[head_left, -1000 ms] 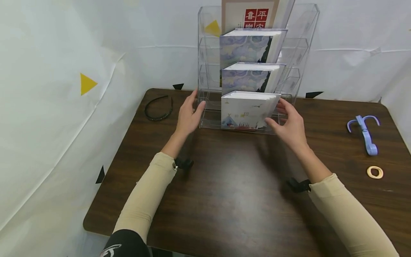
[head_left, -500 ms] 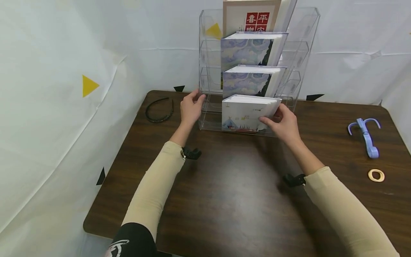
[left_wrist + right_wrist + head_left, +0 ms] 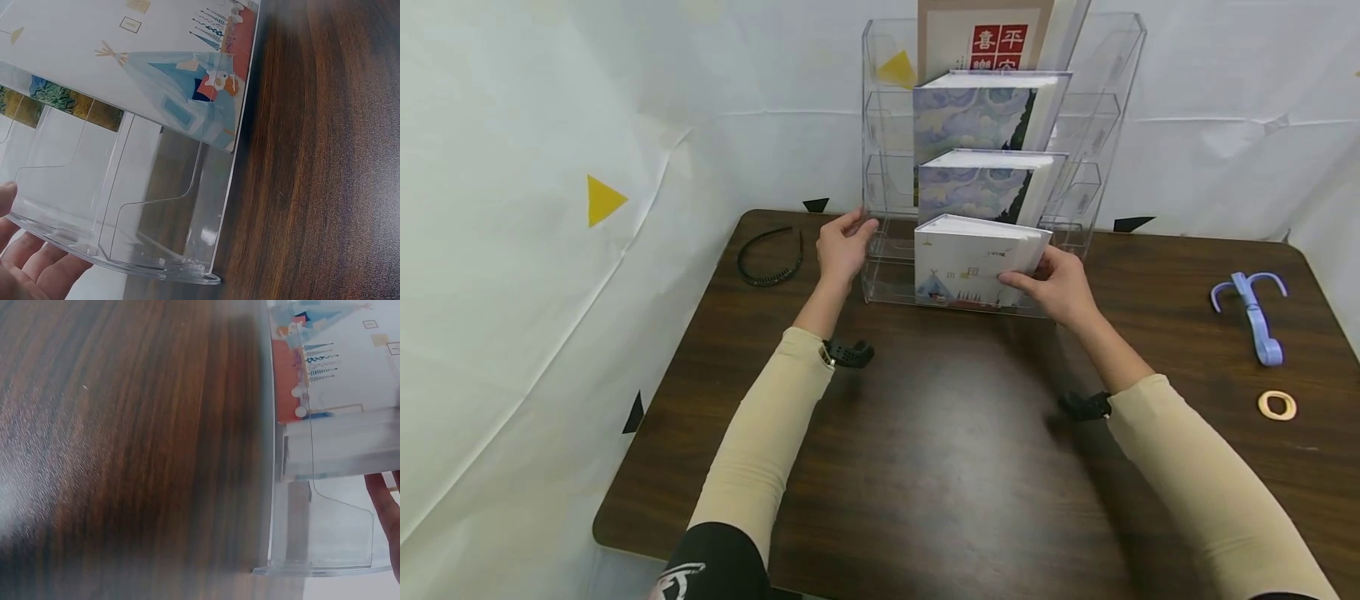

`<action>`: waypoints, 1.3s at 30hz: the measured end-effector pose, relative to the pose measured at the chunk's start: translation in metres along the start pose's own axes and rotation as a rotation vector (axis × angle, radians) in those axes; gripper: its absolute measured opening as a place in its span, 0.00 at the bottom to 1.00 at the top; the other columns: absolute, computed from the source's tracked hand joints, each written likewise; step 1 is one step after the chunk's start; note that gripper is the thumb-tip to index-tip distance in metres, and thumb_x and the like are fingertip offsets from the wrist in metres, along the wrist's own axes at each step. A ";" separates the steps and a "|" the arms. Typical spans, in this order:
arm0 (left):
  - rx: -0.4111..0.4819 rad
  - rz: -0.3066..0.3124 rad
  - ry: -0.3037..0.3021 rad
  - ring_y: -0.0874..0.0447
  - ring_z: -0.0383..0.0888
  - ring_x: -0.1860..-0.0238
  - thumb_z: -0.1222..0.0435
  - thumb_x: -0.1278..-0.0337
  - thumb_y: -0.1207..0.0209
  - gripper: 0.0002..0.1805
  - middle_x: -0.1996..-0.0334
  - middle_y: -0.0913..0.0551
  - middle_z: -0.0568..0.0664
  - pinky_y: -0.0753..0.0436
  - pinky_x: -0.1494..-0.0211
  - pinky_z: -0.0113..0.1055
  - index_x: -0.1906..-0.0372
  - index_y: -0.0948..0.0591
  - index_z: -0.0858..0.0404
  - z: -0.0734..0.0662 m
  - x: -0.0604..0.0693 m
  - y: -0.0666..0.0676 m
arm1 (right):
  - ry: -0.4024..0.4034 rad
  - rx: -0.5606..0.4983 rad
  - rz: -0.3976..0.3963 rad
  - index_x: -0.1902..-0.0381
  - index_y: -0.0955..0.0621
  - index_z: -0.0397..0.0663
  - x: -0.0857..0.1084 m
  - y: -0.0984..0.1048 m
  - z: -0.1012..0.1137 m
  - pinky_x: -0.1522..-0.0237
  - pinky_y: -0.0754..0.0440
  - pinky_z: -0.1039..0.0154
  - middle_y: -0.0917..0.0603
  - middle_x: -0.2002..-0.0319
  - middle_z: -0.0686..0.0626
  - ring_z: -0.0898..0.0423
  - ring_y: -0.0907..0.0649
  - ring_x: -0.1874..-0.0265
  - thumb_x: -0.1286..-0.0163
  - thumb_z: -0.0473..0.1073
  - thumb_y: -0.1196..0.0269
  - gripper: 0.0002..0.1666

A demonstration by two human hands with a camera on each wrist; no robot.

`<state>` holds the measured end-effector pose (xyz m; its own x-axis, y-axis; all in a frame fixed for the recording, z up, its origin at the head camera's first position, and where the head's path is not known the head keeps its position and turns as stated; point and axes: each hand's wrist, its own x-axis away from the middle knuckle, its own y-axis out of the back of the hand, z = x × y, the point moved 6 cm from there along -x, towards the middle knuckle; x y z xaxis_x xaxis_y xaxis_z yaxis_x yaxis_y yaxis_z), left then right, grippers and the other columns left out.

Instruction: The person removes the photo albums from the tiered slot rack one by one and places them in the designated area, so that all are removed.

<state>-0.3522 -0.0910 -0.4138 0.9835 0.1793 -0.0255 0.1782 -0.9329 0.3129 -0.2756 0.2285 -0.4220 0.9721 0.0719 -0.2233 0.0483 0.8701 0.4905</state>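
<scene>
A clear tiered rack (image 3: 891, 293) stands at the back of the table with books on its tiers. My left hand (image 3: 844, 250) holds the rack's left side edge, its thumb and fingers on either side of it in the left wrist view. In the lowest tier sits a white book (image 3: 958, 258) with a blue tent drawn on its cover (image 3: 181, 94). My right hand (image 3: 1056, 287) grips this book at its right edge, thumb on the front and fingers behind. The book stands slightly turned, its right side nearer me. Only some fingers (image 3: 384, 506) show in the right wrist view.
Two purple-painted books (image 3: 973, 117) and a beige book with red characters (image 3: 985, 17) fill the tiers above. A black headband (image 3: 767, 279) lies at the left. At the right lie a light blue hook-shaped item (image 3: 1255, 317) and a pale ring (image 3: 1277, 406).
My left hand has closed on the rack's side edge. My right hand has moved left onto the white book and gripped it, and the book's right side has come forward.
</scene>
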 end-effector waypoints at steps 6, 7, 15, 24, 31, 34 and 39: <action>0.015 -0.001 0.006 0.21 0.45 0.42 0.56 0.38 0.35 0.23 0.45 0.17 0.52 0.26 0.39 0.39 0.40 0.19 0.59 -0.001 0.001 0.000 | 0.066 -0.001 -0.053 0.48 0.19 0.37 0.002 0.003 0.010 0.65 0.21 0.76 0.14 0.54 0.38 0.66 0.16 0.62 0.40 0.36 0.28 0.23; 0.020 0.000 0.009 0.21 0.44 0.43 0.56 0.39 0.34 0.23 0.46 0.17 0.52 0.26 0.40 0.39 0.40 0.19 0.59 -0.001 0.000 0.000 | 0.076 -0.008 -0.061 0.48 0.19 0.36 0.003 0.004 0.013 0.65 0.21 0.76 0.14 0.54 0.38 0.67 0.16 0.62 0.40 0.36 0.28 0.22; 0.041 0.006 0.033 0.20 0.44 0.43 0.55 0.40 0.34 0.24 0.47 0.16 0.52 0.25 0.40 0.37 0.40 0.19 0.59 0.003 -0.001 0.000 | 0.174 -0.089 -0.110 0.49 0.20 0.31 0.019 0.028 0.053 0.62 0.21 0.75 0.13 0.56 0.49 0.69 0.17 0.61 0.42 0.26 0.30 0.22; 0.072 -0.001 0.042 0.19 0.44 0.44 0.56 0.40 0.33 0.24 0.47 0.16 0.53 0.24 0.42 0.36 0.40 0.19 0.61 0.001 0.003 0.001 | 0.200 -0.383 -0.274 0.49 0.18 0.32 0.045 0.088 0.043 0.60 0.20 0.72 0.12 0.56 0.51 0.61 0.14 0.58 0.40 0.23 0.33 0.20; 0.052 0.008 0.038 0.19 0.44 0.45 0.55 0.40 0.34 0.24 0.48 0.15 0.52 0.24 0.43 0.37 0.41 0.19 0.60 0.001 0.001 -0.001 | 0.036 -0.858 -0.452 0.45 0.23 0.26 0.072 0.138 0.006 0.61 0.16 0.67 0.14 0.52 0.40 0.52 0.13 0.57 0.38 0.22 0.37 0.22; 0.062 0.010 0.034 0.19 0.44 0.45 0.55 0.39 0.34 0.23 0.48 0.15 0.52 0.23 0.44 0.37 0.42 0.19 0.61 0.001 0.000 -0.002 | -0.077 -0.989 -0.544 0.44 0.22 0.29 0.085 0.157 -0.018 0.63 0.16 0.67 0.15 0.51 0.40 0.51 0.13 0.57 0.39 0.26 0.34 0.24; 0.067 0.018 0.034 0.19 0.44 0.45 0.55 0.39 0.34 0.23 0.48 0.15 0.53 0.23 0.44 0.37 0.42 0.18 0.61 0.002 0.000 -0.003 | -0.379 -0.903 -0.610 0.40 0.20 0.45 0.107 0.177 -0.063 0.67 0.18 0.70 0.15 0.51 0.50 0.59 0.14 0.59 0.46 0.41 0.26 0.34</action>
<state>-0.3531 -0.0883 -0.4165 0.9851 0.1714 0.0124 0.1630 -0.9546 0.2492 -0.1779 0.4210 -0.4117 0.8576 -0.4985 0.1264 0.5006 0.7528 -0.4275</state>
